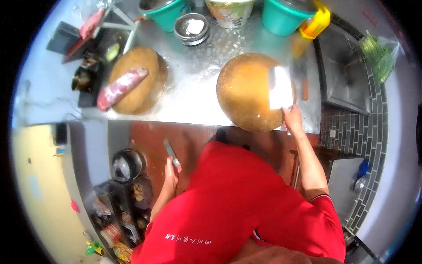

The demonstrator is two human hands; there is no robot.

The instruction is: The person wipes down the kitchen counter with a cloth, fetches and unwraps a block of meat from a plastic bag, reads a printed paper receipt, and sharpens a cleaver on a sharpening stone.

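Observation:
My right hand (293, 119) is closed at the near end of a cleaver (280, 88). Its broad blade shines white over the right part of a round wooden chopping board (241, 90); I cannot tell whether it touches the wood. Low on the left, in front of the table, my left hand (172, 172) is wrapped round a slim grey bar (172, 152) that points up and away; its exact kind is unclear. A long piece of raw meat (123, 88) lies across a second round chopping board (140, 99) to the left.
Along the back of the metal table (193, 83) stand green tubs (285, 18), a patterned bucket (230, 13), stacked dark bowls (191, 30) and a yellow bottle (315, 21). A brown handle (305, 89) lies right of the cleaver. A sink (345, 66) adjoins the table.

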